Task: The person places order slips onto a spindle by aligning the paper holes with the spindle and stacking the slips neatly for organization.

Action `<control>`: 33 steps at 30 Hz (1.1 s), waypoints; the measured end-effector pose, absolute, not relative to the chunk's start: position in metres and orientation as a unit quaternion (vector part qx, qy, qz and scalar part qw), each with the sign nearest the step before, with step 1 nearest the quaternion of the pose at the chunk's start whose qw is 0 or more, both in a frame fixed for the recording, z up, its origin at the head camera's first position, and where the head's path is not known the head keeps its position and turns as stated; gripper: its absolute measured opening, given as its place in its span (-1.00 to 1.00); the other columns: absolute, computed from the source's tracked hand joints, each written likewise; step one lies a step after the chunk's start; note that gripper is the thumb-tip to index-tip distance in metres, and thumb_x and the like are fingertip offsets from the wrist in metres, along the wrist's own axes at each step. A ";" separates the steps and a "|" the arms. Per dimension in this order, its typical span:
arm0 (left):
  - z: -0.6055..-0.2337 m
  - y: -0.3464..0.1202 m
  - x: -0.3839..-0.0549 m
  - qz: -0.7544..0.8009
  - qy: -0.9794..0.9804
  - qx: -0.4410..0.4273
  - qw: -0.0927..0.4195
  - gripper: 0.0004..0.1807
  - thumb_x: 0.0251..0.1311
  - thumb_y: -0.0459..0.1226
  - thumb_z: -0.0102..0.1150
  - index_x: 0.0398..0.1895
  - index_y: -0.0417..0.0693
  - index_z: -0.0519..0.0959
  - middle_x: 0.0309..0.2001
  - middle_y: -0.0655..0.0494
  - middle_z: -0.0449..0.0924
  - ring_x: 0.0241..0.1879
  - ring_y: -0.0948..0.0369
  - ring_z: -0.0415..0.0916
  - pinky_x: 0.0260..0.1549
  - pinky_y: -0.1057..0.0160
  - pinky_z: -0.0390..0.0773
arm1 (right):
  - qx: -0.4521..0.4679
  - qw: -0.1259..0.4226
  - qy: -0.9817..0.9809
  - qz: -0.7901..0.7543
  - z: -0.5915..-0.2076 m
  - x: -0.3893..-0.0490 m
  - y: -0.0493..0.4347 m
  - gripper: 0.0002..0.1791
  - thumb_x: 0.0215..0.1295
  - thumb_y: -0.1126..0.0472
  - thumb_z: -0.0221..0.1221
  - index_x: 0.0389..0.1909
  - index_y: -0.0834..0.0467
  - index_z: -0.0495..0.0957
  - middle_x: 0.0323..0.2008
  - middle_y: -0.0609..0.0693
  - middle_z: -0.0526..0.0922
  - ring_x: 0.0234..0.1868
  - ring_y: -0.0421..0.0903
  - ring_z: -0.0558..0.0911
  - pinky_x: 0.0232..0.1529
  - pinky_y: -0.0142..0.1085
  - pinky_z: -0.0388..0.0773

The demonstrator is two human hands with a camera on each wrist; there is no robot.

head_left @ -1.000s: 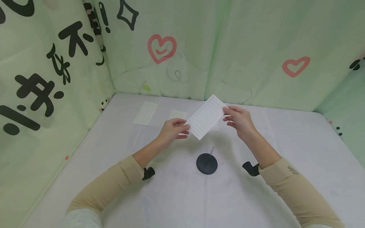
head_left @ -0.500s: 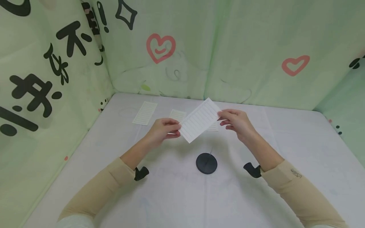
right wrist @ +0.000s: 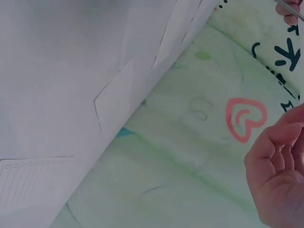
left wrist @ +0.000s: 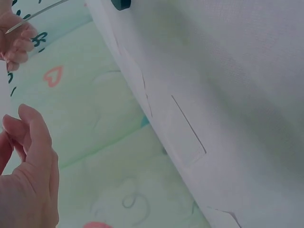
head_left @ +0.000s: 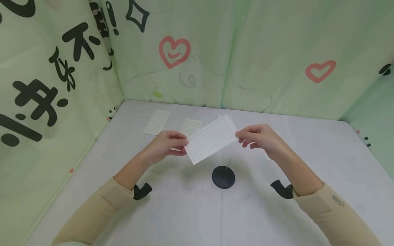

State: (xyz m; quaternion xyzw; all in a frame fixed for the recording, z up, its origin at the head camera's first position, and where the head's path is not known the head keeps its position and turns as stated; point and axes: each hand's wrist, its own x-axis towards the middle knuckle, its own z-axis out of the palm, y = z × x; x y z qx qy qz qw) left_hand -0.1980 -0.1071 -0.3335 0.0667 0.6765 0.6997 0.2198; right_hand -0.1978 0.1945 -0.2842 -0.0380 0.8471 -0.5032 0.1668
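Both hands hold a white ruled slip of paper above the table, tilted with its right end higher in the head view. My left hand pinches its left edge between thumb and fingers. At the right edge, the fingertips of my right hand pinch it. Below the slip stands a bill spike with a round black base and a thin upright metal pin. The left wrist view catches my left hand at the lower left and the pin at the top. My right hand shows with curled fingers in the right wrist view.
More ruled slips lie on the white table: one at the back left, another slip beside it. A further slip is mostly hidden by the right wrist. A green printed curtain borders the back.
The held slip has moved left and down toward me and turned closer to level. My left hand has shifted left and down with it; my right hand is lower. The spike has stayed put.
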 end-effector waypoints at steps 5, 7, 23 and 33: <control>-0.329 -0.112 -0.192 0.694 0.673 0.068 0.246 -0.82 0.18 -0.39 0.08 -0.20 -0.34 0.45 -0.35 0.03 0.58 -0.39 0.15 0.55 -0.18 0.09 0.56 | -0.068 0.192 0.843 -0.498 -0.283 -0.188 0.196 -0.61 0.19 0.05 0.19 -0.18 0.33 0.54 -0.48 -0.09 0.57 -0.37 -0.09 0.54 -0.31 -0.36 0.49; -0.329 -0.114 -0.190 0.693 0.671 0.067 0.257 -0.85 0.18 -0.38 0.09 -0.24 -0.30 0.45 -0.35 0.03 0.58 -0.40 0.15 0.55 -0.18 0.08 0.56 | -0.078 0.200 0.840 -0.498 -0.283 -0.185 0.197 -0.64 0.19 0.07 0.18 -0.21 0.32 0.55 -0.49 -0.07 0.57 -0.37 -0.08 0.53 -0.31 -0.35 0.49; -0.340 -0.121 -0.182 0.684 0.656 0.065 0.313 -0.94 0.17 -0.40 0.06 -0.32 -0.19 0.51 -0.36 0.07 0.60 -0.41 0.17 0.54 -0.22 0.11 0.57 | -0.121 0.240 0.828 -0.492 -0.296 -0.168 0.198 -0.74 0.19 0.13 0.18 -0.32 0.29 0.59 -0.55 -0.06 0.57 -0.44 -0.07 0.54 -0.38 -0.31 0.45; -0.350 -0.122 -0.184 0.682 0.652 0.046 0.330 -0.94 0.15 -0.40 0.07 -0.38 -0.11 0.54 -0.39 0.09 0.61 -0.42 0.19 0.53 -0.28 0.17 0.58 | -0.125 0.254 0.817 -0.502 -0.305 -0.167 0.197 -0.76 0.19 0.15 0.18 -0.36 0.29 0.57 -0.58 -0.04 0.55 -0.47 -0.10 0.53 -0.37 -0.30 0.44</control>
